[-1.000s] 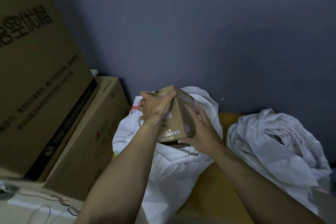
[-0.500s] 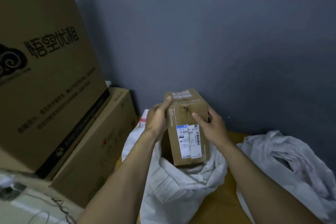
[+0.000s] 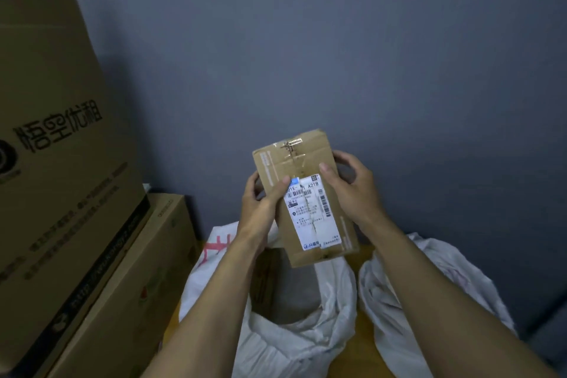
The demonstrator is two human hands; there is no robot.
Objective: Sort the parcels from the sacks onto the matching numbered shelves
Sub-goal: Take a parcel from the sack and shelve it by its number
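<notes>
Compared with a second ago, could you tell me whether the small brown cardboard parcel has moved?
Yes, upward: the small brown cardboard parcel is now held higher above the mouth of the open white sack.

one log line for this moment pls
left hand: grips cardboard parcel | right hand: grips same parcel | shipping label: faces camera | position: above open white sack

large stacked cardboard boxes (image 3: 61,178), blue-grey wall (image 3: 306,40)
</notes>
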